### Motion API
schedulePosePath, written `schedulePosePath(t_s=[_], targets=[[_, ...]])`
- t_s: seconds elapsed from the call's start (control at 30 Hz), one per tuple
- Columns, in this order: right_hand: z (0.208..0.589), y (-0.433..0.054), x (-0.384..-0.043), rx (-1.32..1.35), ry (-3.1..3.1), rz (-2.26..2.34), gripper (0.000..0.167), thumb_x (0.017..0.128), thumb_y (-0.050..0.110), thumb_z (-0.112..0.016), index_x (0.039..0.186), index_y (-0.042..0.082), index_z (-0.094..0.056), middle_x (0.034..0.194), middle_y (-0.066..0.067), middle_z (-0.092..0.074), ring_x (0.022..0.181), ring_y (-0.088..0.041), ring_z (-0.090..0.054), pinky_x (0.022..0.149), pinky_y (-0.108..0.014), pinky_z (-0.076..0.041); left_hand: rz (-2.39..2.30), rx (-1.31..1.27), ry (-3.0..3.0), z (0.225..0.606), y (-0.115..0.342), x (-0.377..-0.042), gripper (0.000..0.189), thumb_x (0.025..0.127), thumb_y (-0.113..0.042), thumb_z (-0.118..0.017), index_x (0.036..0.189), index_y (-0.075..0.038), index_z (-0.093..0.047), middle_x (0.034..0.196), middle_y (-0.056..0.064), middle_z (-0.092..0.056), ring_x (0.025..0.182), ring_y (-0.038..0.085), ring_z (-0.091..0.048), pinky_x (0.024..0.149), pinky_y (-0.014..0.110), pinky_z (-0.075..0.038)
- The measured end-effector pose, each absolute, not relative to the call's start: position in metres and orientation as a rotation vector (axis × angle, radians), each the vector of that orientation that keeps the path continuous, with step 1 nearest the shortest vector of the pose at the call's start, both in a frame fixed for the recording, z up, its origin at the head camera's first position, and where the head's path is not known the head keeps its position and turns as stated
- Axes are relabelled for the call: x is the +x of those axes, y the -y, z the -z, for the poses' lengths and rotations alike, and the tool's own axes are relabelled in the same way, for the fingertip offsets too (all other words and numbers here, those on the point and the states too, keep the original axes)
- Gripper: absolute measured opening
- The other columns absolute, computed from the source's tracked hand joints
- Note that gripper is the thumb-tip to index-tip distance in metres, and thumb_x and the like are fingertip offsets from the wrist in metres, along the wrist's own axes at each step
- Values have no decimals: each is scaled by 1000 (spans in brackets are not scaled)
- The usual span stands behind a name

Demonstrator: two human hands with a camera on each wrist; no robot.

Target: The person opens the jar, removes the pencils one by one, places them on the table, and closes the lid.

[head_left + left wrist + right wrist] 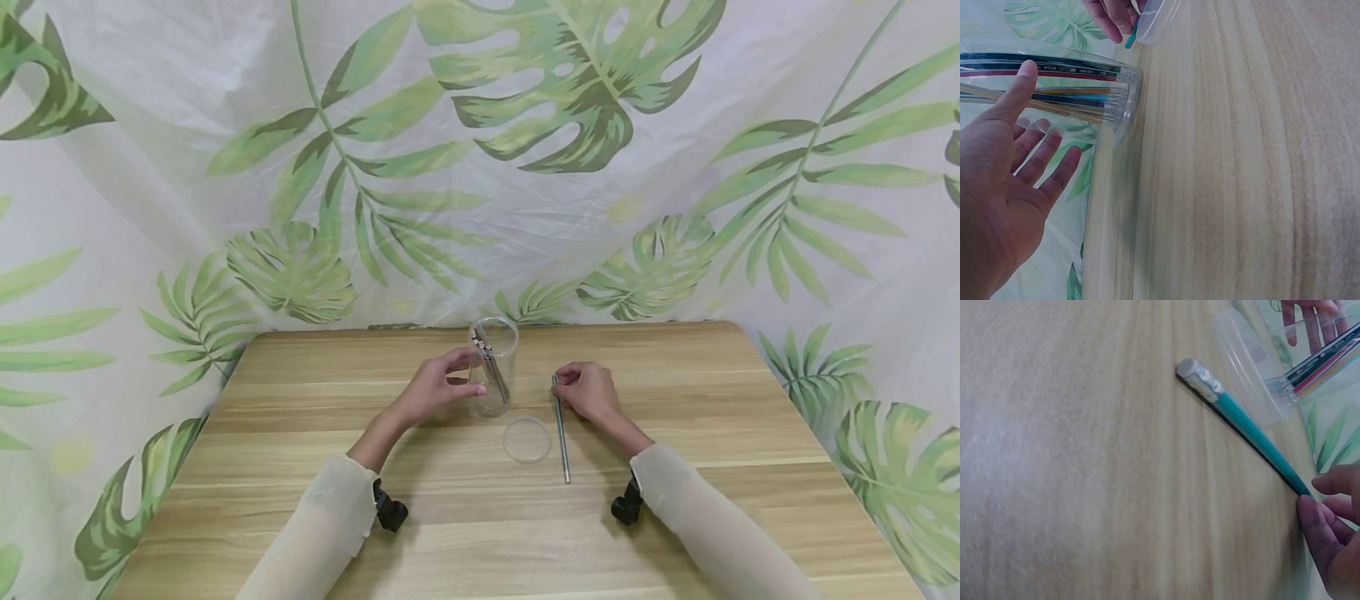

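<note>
A tall clear plastic cup (504,379) with several pencils (491,367) inside stands upright toward the back of the table. My left hand (438,386) holds it loosely at the side, thumb across the near wall and fingers spread round behind. The left wrist view shows the thumb (1027,70) over the pencils and the cup's ridged bottom. On the right, my right hand (588,392) pinches the far end of a teal pencil (1250,422) between thumb and fingers. Its eraser end points toward me, low over the tabletop. Between cup and pencil lies a round clear lid (527,461).
The wood-grain table (480,542) has its back edge just behind the cup. A leaf-patterned cloth (405,208) hangs behind and beside it. Small black wrist cameras (392,510) sit below both sleeves.
</note>
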State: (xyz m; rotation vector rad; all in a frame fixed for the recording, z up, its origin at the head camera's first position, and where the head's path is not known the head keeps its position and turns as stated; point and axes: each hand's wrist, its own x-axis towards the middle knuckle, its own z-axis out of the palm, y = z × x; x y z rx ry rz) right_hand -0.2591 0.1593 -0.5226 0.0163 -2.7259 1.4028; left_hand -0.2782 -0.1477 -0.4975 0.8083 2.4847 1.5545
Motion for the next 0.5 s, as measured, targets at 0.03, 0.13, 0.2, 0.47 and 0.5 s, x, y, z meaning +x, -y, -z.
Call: schedulePosePath(t_s=[0.03, 0.13, 0.2, 0.47, 0.5], targets=[[522, -160, -259, 28, 2725, -1396, 19, 86, 2, -81, 104, -2, -79, 87, -10, -78, 60, -12, -71, 54, -21, -58, -1555, 812, -2485, 497, 148, -278, 64, 88, -16, -89, 143, 0, -60, 139, 20, -68, 130, 40, -65, 108, 52, -55], [516, -162, -259, 82, 2708, -1374, 19, 87, 3, -82, 105, -3, -79, 89, -12, -79, 67, -16, -74, 59, -21, -59, -1559, 821, -2483, 497, 147, -278, 63, 88, -17, -88, 142, 0, -60, 139, 21, -68, 130, 40, -65, 108, 52, -55], [511, -162, -260, 129, 2686, -1376, 20, 88, 3, -82, 106, -5, -78, 92, -13, -80, 75, -20, -77, 65, -23, -61, -1564, 823, -2479, 498, 147, -279, 62, 89, -17, -88, 142, 1, -60, 139, 21, -68, 130, 40, -65, 108, 53, -55], [490, -166, -263, 276, 2630, -1447, 23, 91, 5, -83, 112, -4, -78, 102, -15, -80, 91, -27, -77, 75, -22, -62, -1571, 813, -2463, 497, 147, -279, 64, 88, -16, -88, 143, 0, -60, 140, 21, -67, 130, 42, -64, 107, 55, -55], [486, -166, -263, 295, 2627, -1456, 23, 92, 6, -83, 112, -3, -78, 103, -15, -80, 93, -27, -77, 76, -22, -61, -1573, 816, -2462, 497, 147, -279, 63, 88, -16, -88, 143, 0, -60, 139, 21, -68, 130, 42, -64, 107, 55, -55]])
